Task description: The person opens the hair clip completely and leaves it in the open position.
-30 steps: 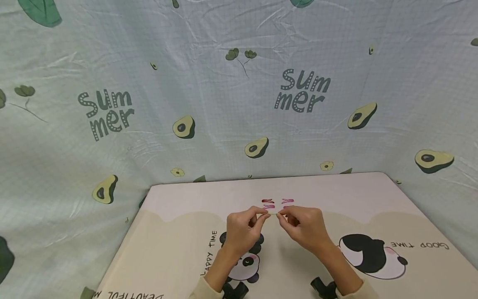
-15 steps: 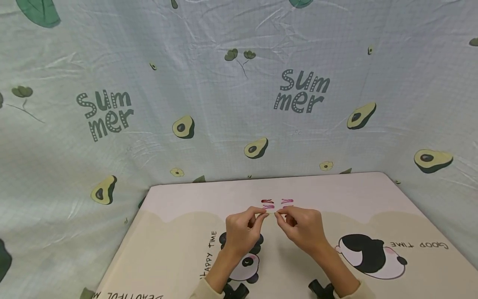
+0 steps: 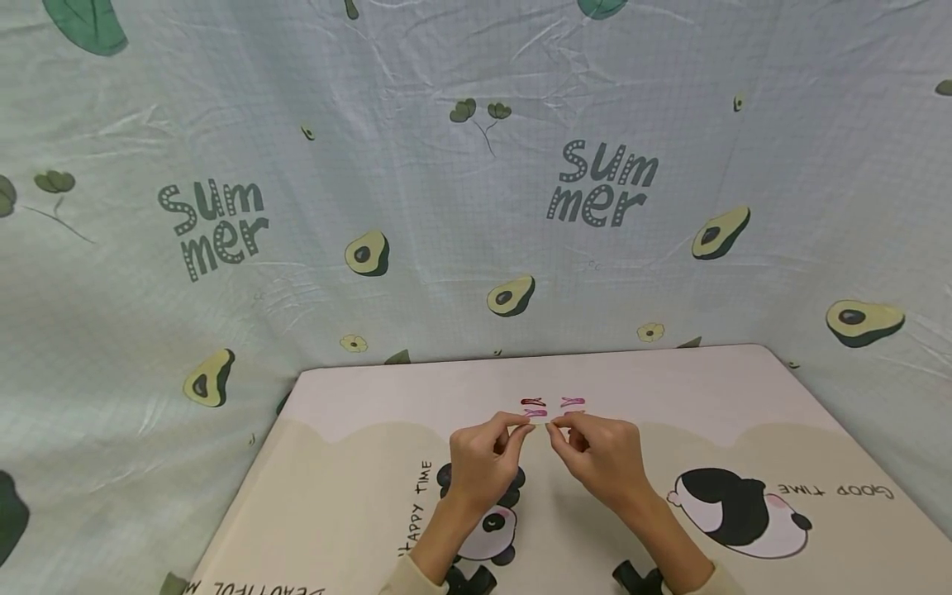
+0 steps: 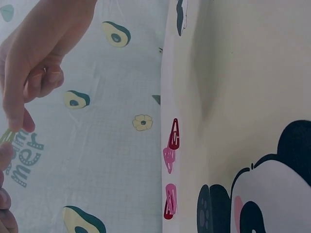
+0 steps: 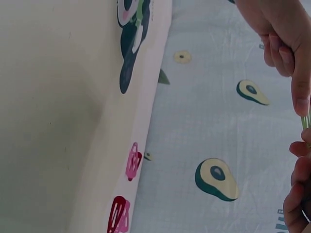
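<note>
In the head view my left hand (image 3: 481, 464) and right hand (image 3: 606, 459) meet above the table, thumb and index finger of each pinching one end of a small yellow-green snap hair clip (image 3: 540, 424). The left wrist view shows the same clip (image 4: 7, 137) between the two sets of fingertips, and its ends are covered by them. On the table behind the hands lie a red hair clip (image 3: 533, 402), a pink clip (image 3: 573, 402) and another pink clip (image 3: 535, 412). Part of a further clip is hidden by the right fingers.
The clips lie near the far edge of a cream table mat (image 3: 357, 496) printed with a panda (image 3: 487, 533) and a dog (image 3: 744, 511). A sheet (image 3: 431, 190) with avocado prints hangs behind the table. Dark wrist mounts (image 3: 470, 580) show at the lower edge.
Both hands keep their pinch on the hair clip and stay almost in place. The right fingertips have moved slightly left, closer to the left ones. The clips on the table are unmoved.
</note>
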A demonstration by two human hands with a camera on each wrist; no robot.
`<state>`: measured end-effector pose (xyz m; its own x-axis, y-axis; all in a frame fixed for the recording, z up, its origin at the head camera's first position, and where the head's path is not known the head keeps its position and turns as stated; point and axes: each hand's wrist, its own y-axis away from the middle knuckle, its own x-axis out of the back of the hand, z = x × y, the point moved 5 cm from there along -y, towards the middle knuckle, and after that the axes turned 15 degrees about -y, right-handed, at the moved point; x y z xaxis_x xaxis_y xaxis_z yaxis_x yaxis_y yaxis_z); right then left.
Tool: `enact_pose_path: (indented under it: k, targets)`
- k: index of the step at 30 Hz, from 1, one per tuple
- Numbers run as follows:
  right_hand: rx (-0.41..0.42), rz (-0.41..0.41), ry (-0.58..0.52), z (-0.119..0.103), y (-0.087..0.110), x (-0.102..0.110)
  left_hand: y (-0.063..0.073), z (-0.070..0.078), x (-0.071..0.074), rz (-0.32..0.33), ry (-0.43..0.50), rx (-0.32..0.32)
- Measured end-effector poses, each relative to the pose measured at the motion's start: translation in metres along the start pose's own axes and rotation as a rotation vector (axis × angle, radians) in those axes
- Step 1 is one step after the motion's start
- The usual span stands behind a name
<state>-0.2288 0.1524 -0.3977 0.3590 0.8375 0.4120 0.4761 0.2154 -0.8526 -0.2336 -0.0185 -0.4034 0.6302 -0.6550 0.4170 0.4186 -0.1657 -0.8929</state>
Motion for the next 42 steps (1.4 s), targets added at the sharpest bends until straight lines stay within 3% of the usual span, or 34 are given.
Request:
enact_pose_path:
  k: [32, 42]
  targets:
    - [0.014, 0.009, -0.021, -0.0011, 0.0010, -0.0005, 0.0020, 0.0001, -0.0015, 0.007, 0.014, 0.003]
    - [0.047, 0.029, -0.042, -0.0012, 0.0015, -0.0012, 0.0024, -0.0003, -0.0021, 0.039, 0.026, -0.030]
